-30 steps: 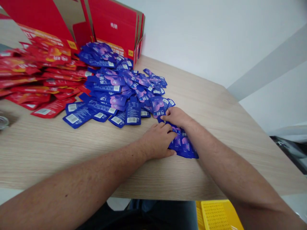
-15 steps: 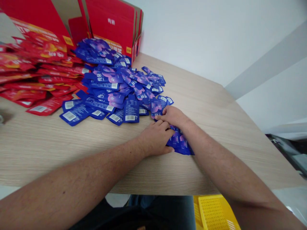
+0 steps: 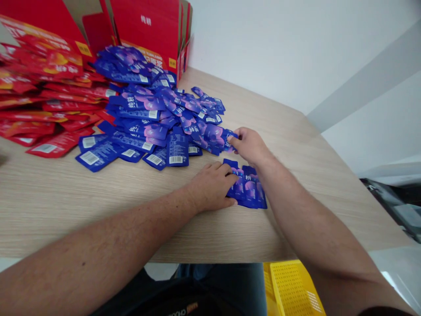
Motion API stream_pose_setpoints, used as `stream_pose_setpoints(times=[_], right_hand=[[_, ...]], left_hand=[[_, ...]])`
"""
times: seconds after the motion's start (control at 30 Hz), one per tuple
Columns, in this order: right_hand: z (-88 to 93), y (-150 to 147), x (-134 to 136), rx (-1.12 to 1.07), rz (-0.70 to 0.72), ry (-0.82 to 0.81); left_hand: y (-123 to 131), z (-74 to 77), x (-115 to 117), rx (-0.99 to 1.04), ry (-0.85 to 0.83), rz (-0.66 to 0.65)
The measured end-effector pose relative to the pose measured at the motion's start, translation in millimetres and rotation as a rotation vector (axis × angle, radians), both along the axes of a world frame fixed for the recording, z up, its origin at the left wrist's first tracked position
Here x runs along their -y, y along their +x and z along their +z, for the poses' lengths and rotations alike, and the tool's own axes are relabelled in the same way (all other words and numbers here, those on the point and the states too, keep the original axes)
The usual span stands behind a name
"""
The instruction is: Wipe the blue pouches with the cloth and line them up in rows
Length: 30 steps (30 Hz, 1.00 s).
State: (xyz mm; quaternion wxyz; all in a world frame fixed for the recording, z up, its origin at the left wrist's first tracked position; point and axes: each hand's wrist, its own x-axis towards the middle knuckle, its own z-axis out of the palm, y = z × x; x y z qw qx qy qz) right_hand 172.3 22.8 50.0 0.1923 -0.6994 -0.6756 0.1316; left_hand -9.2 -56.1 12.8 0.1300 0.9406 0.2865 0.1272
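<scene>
My left hand (image 3: 215,186) lies at the left end of a short overlapping row of blue pouches (image 3: 250,188) near the table's front edge, its fingers curled round the leftmost ones. Further back, my right hand (image 3: 251,147) pinches the edge of a blue pouch (image 3: 229,139) between thumb and fingers. That pouch is at the right end of a large pile of blue pouches (image 3: 148,103), which shows purple-pink fronts and white barcode labels.
Red pouches (image 3: 62,96) are heaped at the left, with open red cartons (image 3: 148,26) behind. A white wall (image 3: 263,48) borders the wooden table (image 3: 312,175). Below the front edge is a yellow basket (image 3: 291,285).
My right hand has moved back and slightly right, away from my left hand, and now pinches a pouch at the pile's edge. More of the short row shows. The view has shifted slightly.
</scene>
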Motion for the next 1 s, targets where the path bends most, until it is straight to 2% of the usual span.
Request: stream_pose_setpoints(times=[0.13, 0.23, 0.3, 0.37, 0.47, 0.57, 0.67, 0.77, 1.0], right_hand=[[18.5, 45.5, 28.9, -0.363, -0.117, 0.298], [30.5, 88.7, 57.6, -0.575, -0.217, 0.458], [35.9, 118.2, 74.6, -0.676, -0.259, 0.501], [37.5, 143.5, 88.4, -0.731, -0.282, 0.475], [28.8, 164.6, 102.7, -0.672, -0.361, 0.172], [6.7, 163.6, 109.0, -0.542, -0.394, -0.087], [-17.1, 151.3, 108.3, -0.413, -0.378, -0.157], [-30.1, 137.4, 103.4, -0.221, -0.344, -0.167], [-37.6, 106.8, 94.7, 0.181, -0.26, -0.063]], left_hand=[[-0.2, -0.5, -1.0, 0.006, -0.009, -0.004], [-0.3, -0.8, -1.9, 0.005, -0.021, -0.006], [-0.6, -0.9, -2.3, 0.009, -0.026, -0.008], [-1.1, -1.1, -2.6, 0.009, -0.026, -0.007], [-1.6, -1.2, -3.1, -0.001, -0.023, -0.006], [-1.5, -1.0, -3.7, -0.007, -0.025, -0.004], [-1.6, -0.8, -4.1, -0.008, -0.03, -0.003], [-2.2, -1.2, -4.5, -0.008, -0.024, -0.01], [-2.1, -1.8, -4.5, -0.008, -0.017, -0.011]])
